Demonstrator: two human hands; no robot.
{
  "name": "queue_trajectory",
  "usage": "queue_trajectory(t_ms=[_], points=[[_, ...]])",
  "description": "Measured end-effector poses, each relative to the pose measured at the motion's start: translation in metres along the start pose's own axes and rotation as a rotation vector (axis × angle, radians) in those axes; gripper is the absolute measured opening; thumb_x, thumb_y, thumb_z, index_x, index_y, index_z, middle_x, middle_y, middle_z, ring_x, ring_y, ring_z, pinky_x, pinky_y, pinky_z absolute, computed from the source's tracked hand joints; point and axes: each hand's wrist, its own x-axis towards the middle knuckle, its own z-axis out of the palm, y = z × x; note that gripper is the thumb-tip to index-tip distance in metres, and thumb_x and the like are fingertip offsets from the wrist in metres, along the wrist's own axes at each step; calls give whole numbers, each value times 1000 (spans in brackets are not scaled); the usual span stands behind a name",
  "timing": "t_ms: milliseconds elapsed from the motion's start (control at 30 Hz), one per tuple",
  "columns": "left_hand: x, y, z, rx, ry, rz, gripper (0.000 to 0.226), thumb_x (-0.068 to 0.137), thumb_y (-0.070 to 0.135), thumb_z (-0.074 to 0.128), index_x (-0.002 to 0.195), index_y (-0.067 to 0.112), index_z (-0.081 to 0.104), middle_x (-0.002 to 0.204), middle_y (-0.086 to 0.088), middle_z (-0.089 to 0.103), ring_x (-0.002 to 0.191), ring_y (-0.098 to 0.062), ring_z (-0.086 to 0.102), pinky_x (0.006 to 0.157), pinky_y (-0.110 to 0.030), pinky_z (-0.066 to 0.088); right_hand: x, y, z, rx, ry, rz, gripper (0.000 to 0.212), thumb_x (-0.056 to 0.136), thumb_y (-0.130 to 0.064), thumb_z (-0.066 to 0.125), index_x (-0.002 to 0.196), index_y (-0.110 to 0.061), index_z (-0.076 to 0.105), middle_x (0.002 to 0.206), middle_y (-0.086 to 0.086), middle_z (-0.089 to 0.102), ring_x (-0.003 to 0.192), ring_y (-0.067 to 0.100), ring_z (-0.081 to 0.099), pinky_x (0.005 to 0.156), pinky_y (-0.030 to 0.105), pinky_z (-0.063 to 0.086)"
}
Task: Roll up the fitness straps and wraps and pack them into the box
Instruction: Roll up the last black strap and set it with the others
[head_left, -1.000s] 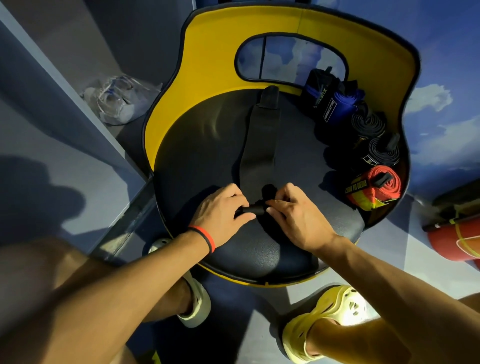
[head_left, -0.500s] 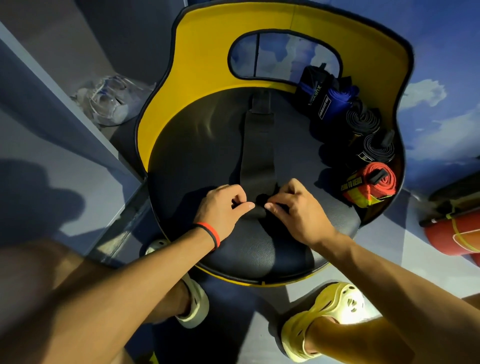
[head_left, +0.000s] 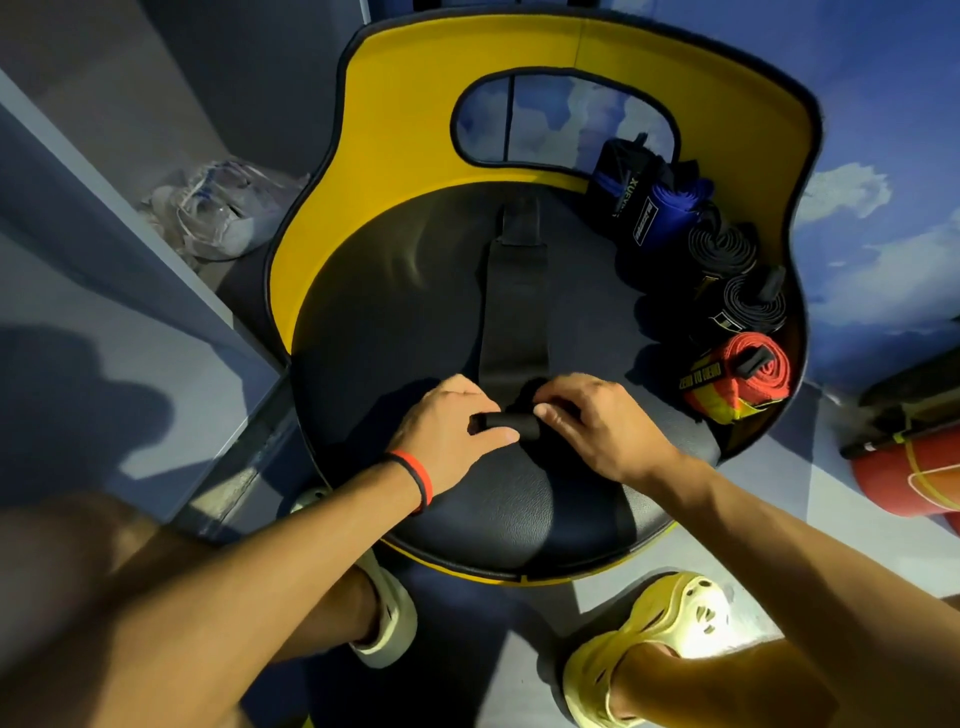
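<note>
Your left hand (head_left: 447, 423) and right hand (head_left: 597, 423) pinch the rolled end of the black strap (head_left: 514, 306), fingers curled, on the seat (head_left: 395, 312)

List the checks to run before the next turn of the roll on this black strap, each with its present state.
1. Left hand has a grip on the rolled end: ok, thumb and fingers hold it.
2. Right hand has a grip on the other side of the rolled end: ok, fingertips pinch it.
3. Unrolled black strap lies flat and straight on the seat: ok.
4. Roll is tight and even: cannot tell, the hands cover most of it.
5. Finished rolls at the seat's right edge lie apart from the strap: ok.
6. Box is ready: cannot tell, none in view.
</note>
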Motion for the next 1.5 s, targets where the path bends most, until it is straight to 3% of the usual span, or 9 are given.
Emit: queue_trajectory(t_ms=[200,500,667,900,1067,1200,1300,1400,1500], points=[[-5,10,-5,-96,60,-129,28,70,46,87,86,25,77,94,7,64,84,-8,63,79,-27,53,-6,-11,0,-113,42,21,19,98,-37,63,89,-22,55,75,-7,60,67,18,55,65,42,50],[5,14,-2,-70,50,-247,48,82,53,74,63,11,62,53,0,67,60,-15,69,70,-42,59,-22,-3,2,-427,37,-257,45,94,-43,67,130,-15,62,120,3,57,94,24,52,78,40,50],[16,26,-7,83,101,-266,56,81,67,64,72,12,58,64,-1,63,69,-24,64,66,-41,55,-14,4,-1,-435,34,-257,47,95,-34,67,136,-13,63,120,3,63,94,24,54,79,40,53],[29,17,-3,-123,140,-297,24,76,25,83,84,19,62,74,4,69,76,-16,67,68,-29,54,-11,0,-11,-182,-165,-167,48,93,-41,65,137,-22,60,125,-1,65,112,21,57,97,39,50],[26,17,-2,-73,153,-237,13,85,28,75,79,19,67,72,4,68,71,-15,64,59,-23,47,-15,-3,-2,-59,-109,-116,30,97,-36,64,125,-29,56,115,-5,52,101,18,54,90,35,49],[16,15,2,-172,208,-193,25,91,40,68,83,17,74,100,5,59,86,-13,64,78,-30,55,-13,0,2,-99,22,-5,33,102,-45,52,127,-28,63,112,-5,40,95,17,53,78,35,54],[3,16,3,-238,140,-162,28,80,35,81,104,24,73,105,9,61,91,-3,65,78,-16,52,-3,1,5,-141,71,65,38,104,-48,45,127,-26,66,105,-7,41,97,19,53,77,40,54],[6,15,-6,-289,97,-210,31,79,26,84,107,26,72,96,14,68,84,6,63,69,-10,48,0,-1,5,-61,152,60,31,103,-44,53,123,-22,62,105,-8,47,95,20,57,78,33,49],[17,14,-14,-189,65,-250,24,80,40,79,78,17,74,70,5,71,69,-10,67,68,-29,54,-7,-2,2,-71,127,-41,44,94,-44,71,129,-20,59,117,-3,51,99,15,56,84,26,48]])
